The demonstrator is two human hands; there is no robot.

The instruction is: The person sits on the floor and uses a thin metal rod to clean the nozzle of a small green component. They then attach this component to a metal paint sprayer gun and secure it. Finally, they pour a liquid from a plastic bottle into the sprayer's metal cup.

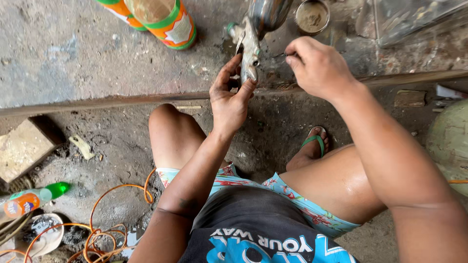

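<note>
My left hand (228, 97) grips the lower end of a dirty metal spray gun (249, 46), whose shiny cup points up and away toward the top of the view. My right hand (317, 65) hovers just right of the gun, fingers pinched on a thin dark tool or pin whose tip points at the gun body. I am crouched, with both knees and a green flip-flop (314, 141) visible below the hands.
Two orange-labelled plastic bottles (165, 19) stand at top left. A small round tin (312, 15) sits top centre, a glass-sided box (414, 17) top right. A metal bar (107, 103) crosses the floor. Orange wire (102, 234), another bottle (29, 200) and a block (22, 146) lie at left.
</note>
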